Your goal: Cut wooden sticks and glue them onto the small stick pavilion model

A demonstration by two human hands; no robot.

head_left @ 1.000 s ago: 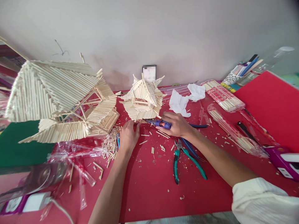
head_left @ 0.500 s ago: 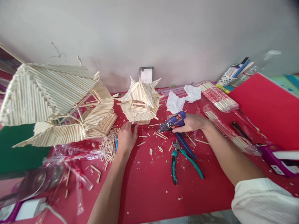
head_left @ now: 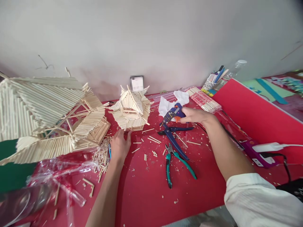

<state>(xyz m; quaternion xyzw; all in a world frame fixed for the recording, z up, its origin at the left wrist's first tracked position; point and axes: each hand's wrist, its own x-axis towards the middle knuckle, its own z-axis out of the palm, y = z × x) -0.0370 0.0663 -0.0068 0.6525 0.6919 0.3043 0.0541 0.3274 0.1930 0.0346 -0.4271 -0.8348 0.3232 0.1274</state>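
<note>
My right hand (head_left: 193, 115) is wrapped round a blue hot glue gun (head_left: 171, 114) with an orange trigger, its nozzle pointing left and down above the table. My left hand (head_left: 120, 145) rests at the front left of a small pavilion model (head_left: 131, 108) made of wooden sticks. Its fingers are curled at the model's base, and some fingertips are hidden. Below the glue gun lie blue-handled cutters (head_left: 174, 138). Nearer me are green-handled pliers (head_left: 169, 157), handles spread. Several cut sticks (head_left: 153, 139) are scattered between the model and the tools.
A larger stick building (head_left: 52, 110) fills the left side. Stick offcuts (head_left: 100, 159) and clear plastic wrappers (head_left: 61, 173) lie before it. White tissue (head_left: 165, 105), packed sticks (head_left: 203, 99), a pen cup (head_left: 210, 82), a red board (head_left: 255, 116) and a purple power strip (head_left: 258, 153) are farther right.
The view has turned to the right. My right hand has drawn the glue gun back and away from the loose sticks, uncovering more of the blue cutters. My left hand stays by the small model.
</note>
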